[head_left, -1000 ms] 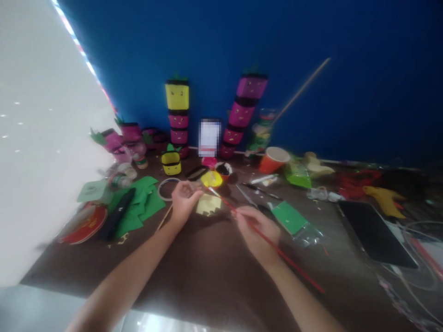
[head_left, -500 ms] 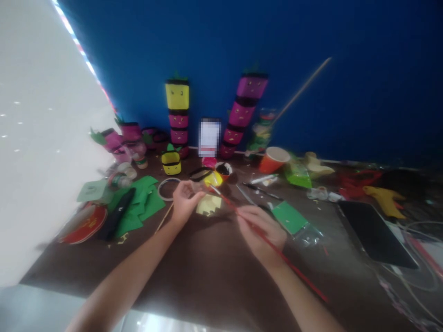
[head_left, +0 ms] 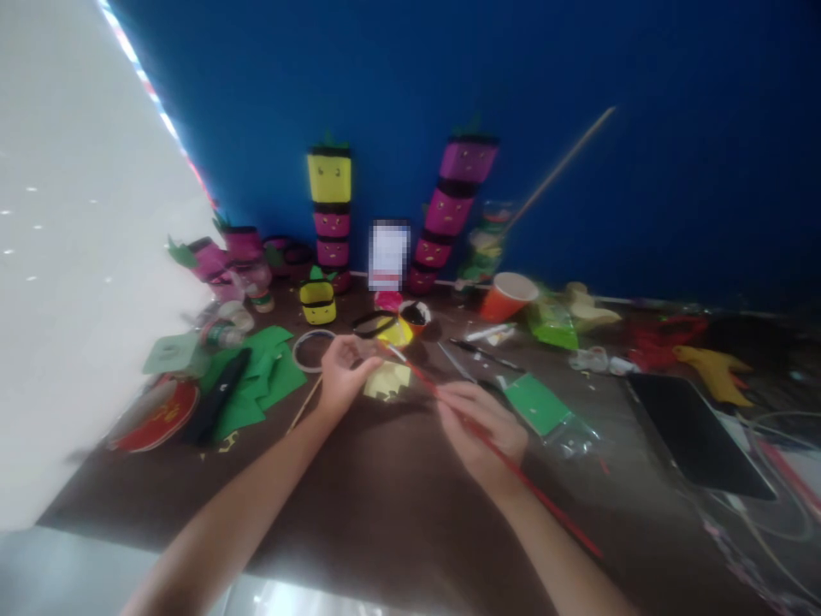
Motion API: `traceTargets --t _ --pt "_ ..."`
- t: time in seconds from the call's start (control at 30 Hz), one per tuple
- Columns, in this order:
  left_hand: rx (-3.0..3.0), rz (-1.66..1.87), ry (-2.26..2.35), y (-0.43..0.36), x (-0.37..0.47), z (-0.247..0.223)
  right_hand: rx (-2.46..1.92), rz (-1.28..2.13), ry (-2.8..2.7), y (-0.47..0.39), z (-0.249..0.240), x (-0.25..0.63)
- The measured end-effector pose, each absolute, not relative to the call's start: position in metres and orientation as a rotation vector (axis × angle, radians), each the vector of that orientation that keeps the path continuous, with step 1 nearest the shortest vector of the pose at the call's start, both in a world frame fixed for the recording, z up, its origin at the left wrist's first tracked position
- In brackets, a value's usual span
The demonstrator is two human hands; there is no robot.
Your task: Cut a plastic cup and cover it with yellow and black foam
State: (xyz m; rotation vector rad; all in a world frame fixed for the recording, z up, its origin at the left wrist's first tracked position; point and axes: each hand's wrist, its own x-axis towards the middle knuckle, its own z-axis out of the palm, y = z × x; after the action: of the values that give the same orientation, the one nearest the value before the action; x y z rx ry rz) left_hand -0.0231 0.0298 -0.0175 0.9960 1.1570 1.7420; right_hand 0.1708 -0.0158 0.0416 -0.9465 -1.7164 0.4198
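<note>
Paintbrush [head_left: 545, 498], long and red, is gripped in the right hand [head_left: 484, 428] over the table [head_left: 398, 496], its tip near the left hand [head_left: 350, 364]. Those left fingers curl in, but blur hides whether they hold anything. Yellow-topped tower [head_left: 332, 224] and purple tower [head_left: 447, 211] look done, with faces. Work by the brush tip seems unfinished; how much is left cannot be told.
</note>
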Motion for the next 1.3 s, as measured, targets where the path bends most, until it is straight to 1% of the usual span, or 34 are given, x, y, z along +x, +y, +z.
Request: traceTargets --t 0.27,0.8,1.03,1.3 --pt "1.003 1.741 1.129 0.0301 -0.0228 -0.0157 -0.960 0.415 -1.715 -0.0158 0.0427 0.1693" --pt "0.872 1.814 1.222 0.0341 -0.0233 -0.0137 -0.884 0.481 -1.739 -0.0149 0.0384 0.1723" --pt "0.879 1.797 1.197 0.0341 -0.0233 -0.0130 -0.860 0.393 -1.631 -0.0123 0.0365 0.1772" --pt "0.942 1.759 1.151 0.0328 -0.0222 -0.0135 -0.829 0.266 -1.686 -0.0119 0.0346 0.1748"
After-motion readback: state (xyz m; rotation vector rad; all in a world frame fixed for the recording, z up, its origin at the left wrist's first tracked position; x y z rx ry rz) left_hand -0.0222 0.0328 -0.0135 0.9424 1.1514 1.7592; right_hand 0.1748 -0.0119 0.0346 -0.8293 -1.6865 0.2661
